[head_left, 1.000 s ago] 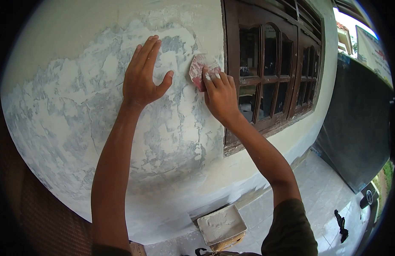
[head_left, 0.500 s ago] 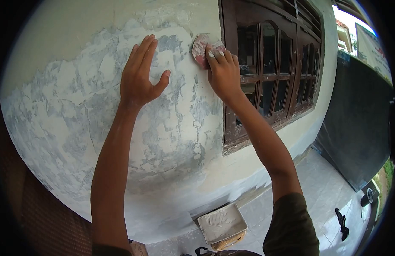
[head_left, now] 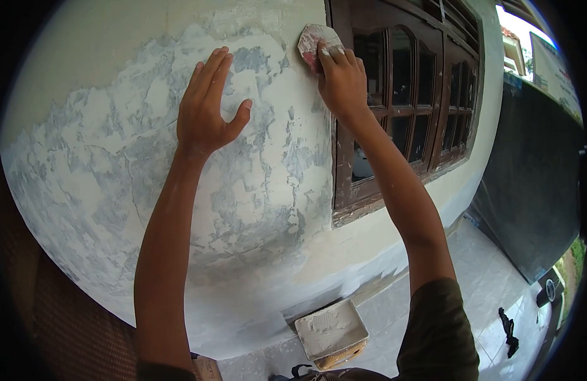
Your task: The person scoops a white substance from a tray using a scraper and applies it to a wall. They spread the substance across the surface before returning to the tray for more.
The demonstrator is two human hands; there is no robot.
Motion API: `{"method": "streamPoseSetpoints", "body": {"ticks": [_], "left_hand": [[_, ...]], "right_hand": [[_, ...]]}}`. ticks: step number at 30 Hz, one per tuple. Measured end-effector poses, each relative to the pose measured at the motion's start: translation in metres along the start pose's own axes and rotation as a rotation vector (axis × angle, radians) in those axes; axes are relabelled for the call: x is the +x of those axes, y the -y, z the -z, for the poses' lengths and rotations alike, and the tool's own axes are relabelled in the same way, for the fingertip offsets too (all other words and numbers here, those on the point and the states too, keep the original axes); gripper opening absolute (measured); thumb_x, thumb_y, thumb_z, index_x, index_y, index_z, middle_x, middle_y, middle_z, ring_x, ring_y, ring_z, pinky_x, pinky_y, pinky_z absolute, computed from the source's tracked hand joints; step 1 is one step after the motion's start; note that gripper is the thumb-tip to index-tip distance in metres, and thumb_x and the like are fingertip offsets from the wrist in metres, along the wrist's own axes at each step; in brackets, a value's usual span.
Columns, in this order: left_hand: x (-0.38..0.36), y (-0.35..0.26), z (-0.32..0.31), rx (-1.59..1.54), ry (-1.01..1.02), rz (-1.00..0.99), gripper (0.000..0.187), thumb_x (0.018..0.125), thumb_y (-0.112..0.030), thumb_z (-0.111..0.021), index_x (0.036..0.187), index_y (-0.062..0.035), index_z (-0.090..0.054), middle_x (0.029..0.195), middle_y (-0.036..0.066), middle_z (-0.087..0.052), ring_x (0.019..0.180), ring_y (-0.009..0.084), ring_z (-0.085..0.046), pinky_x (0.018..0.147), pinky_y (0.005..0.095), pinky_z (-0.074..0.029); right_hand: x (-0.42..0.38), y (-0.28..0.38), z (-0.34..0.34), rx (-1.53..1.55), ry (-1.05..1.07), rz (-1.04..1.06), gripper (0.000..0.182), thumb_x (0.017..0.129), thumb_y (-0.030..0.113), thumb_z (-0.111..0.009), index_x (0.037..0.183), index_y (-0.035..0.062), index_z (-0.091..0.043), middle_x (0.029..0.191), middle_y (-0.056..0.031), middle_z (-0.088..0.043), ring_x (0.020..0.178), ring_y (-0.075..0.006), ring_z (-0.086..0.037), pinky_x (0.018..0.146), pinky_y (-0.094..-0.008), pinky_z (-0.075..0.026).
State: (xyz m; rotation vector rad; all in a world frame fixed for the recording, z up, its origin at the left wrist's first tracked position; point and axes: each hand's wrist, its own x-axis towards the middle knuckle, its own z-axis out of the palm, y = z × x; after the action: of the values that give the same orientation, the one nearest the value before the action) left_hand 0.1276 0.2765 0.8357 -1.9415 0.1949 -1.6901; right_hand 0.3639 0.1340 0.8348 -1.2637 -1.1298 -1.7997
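My left hand (head_left: pixel 208 105) rests flat on the patchy wall (head_left: pixel 141 146), fingers stretched up and thumb spread, holding nothing. My right hand (head_left: pixel 343 79) is closed on a piece of sandpaper (head_left: pixel 319 43), reddish and caked with white dust. The sandpaper lies against the wall just left of the dark brown window frame (head_left: pixel 342 136), near its upper part. My fingers press on its lower right side, and white residue marks some of them. Grey patches and white filler cover much of the wall around my left hand.
Below stands a white tray (head_left: pixel 331 330) with pale paste, on the tiled floor (head_left: pixel 385 317) by the wall's foot. A large dark panel (head_left: pixel 528 171) leans at the right. A black cloth (head_left: pixel 509 333) and a small dark bucket (head_left: pixel 546 292) are on the floor at right.
My right hand has moved up and slightly right along the wall with the sandpaper. The left hand stays almost in place.
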Motion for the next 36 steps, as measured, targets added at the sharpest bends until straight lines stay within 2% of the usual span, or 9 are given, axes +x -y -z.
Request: {"method": "streamPoseSetpoints", "body": {"ticks": [6, 10, 14, 17, 21, 24, 29, 33, 36], "left_hand": [[0.0, 0.0, 0.0, 0.004, -0.002, -0.01, 0.066, 0.082, -0.03, -0.066, 0.138, 0.0042, -0.054, 0.145, 0.019, -0.054, 0.137, 0.0324, -0.051, 0.115, 0.0513, -0.038], [-0.003, 0.0, -0.001, -0.038, 0.005, -0.007, 0.068, 0.082, -0.021, -0.064, 0.144, 0.0013, -0.047, 0.15, 0.018, -0.05, 0.14, 0.0345, -0.047, 0.118, 0.0525, -0.034], [-0.002, 0.0, -0.001, -0.037, 0.015, 0.003, 0.069, 0.082, -0.022, -0.064, 0.145, 0.0008, -0.047, 0.15, 0.018, -0.05, 0.14, 0.0343, -0.047, 0.118, 0.0521, -0.034], [-0.001, -0.001, 0.001, 0.002, 0.003, -0.003, 0.065, 0.082, -0.028, -0.067, 0.137, 0.0039, -0.055, 0.145, 0.019, -0.054, 0.137, 0.0331, -0.051, 0.115, 0.0517, -0.038], [-0.001, -0.001, 0.001, -0.046, 0.016, 0.013, 0.068, 0.082, -0.02, -0.064, 0.145, 0.0003, -0.047, 0.151, 0.018, -0.049, 0.14, 0.0341, -0.047, 0.118, 0.0522, -0.033], [-0.003, -0.002, 0.0, -0.045, 0.02, 0.012, 0.068, 0.083, -0.02, -0.064, 0.145, 0.0005, -0.047, 0.151, 0.018, -0.049, 0.14, 0.0342, -0.047, 0.118, 0.0523, -0.033], [-0.003, -0.002, 0.0, -0.056, 0.017, 0.01, 0.067, 0.083, -0.02, -0.064, 0.145, 0.0007, -0.047, 0.15, 0.018, -0.05, 0.14, 0.0342, -0.047, 0.118, 0.0522, -0.033], [-0.003, 0.0, 0.0, -0.05, 0.012, 0.009, 0.067, 0.083, -0.02, -0.064, 0.145, 0.0009, -0.047, 0.15, 0.018, -0.05, 0.14, 0.0341, -0.047, 0.118, 0.0521, -0.034], [-0.003, 0.0, -0.001, -0.052, 0.006, 0.004, 0.067, 0.083, -0.02, -0.064, 0.145, 0.0009, -0.047, 0.15, 0.018, -0.049, 0.14, 0.0341, -0.047, 0.117, 0.0521, -0.034]], "right_hand": [[-0.086, 0.041, 0.042, 0.169, 0.088, -0.004, 0.056, 0.074, -0.003, -0.067, 0.129, -0.0011, -0.064, 0.095, -0.0139, -0.063, 0.092, -0.0331, -0.059, 0.082, -0.0424, -0.048], [-0.039, 0.02, 0.044, 0.142, -0.014, -0.08, 0.053, 0.075, -0.005, -0.067, 0.128, -0.0008, -0.065, 0.096, -0.0147, -0.064, 0.089, -0.0329, -0.06, 0.078, -0.0422, -0.05], [0.01, -0.005, 0.013, 0.053, -0.133, -0.061, 0.046, 0.079, 0.0, -0.067, 0.125, 0.0021, -0.067, 0.094, -0.0113, -0.064, 0.086, -0.0293, -0.06, 0.076, -0.0412, -0.049], [0.002, 0.0, 0.004, 0.045, 0.01, -0.004, 0.048, 0.077, 0.003, -0.067, 0.124, -0.0001, -0.067, 0.096, -0.0111, -0.067, 0.094, -0.03, -0.06, 0.082, -0.0408, -0.047], [-0.066, 0.037, 0.026, 0.07, 0.187, -0.021, 0.05, 0.075, 0.002, -0.067, 0.125, -0.0027, -0.065, 0.096, -0.0126, -0.066, 0.101, -0.0317, -0.059, 0.087, -0.0439, -0.045], [-0.082, 0.049, 0.051, 0.219, 0.121, 0.022, 0.05, 0.078, 0.001, -0.068, 0.127, -0.0006, -0.065, 0.096, -0.0127, -0.064, 0.091, -0.0309, -0.059, 0.078, -0.041, -0.047], [-0.004, 0.007, 0.028, 0.101, -0.081, -0.039, 0.046, 0.078, 0.003, -0.069, 0.124, 0.0005, -0.067, 0.096, -0.0133, -0.065, 0.087, -0.0321, -0.061, 0.074, -0.0404, -0.049], [0.009, -0.004, 0.004, 0.048, -0.068, -0.035, 0.047, 0.078, 0.003, -0.068, 0.124, 0.0009, -0.066, 0.096, -0.0123, -0.066, 0.091, -0.0309, -0.061, 0.078, -0.0415, -0.049], [-0.033, 0.019, 0.016, 0.053, 0.117, 0.007, 0.043, 0.077, 0.002, -0.064, 0.12, -0.0035, -0.067, 0.097, -0.0133, -0.068, 0.1, -0.0309, -0.061, 0.086, -0.044, -0.045]]}}
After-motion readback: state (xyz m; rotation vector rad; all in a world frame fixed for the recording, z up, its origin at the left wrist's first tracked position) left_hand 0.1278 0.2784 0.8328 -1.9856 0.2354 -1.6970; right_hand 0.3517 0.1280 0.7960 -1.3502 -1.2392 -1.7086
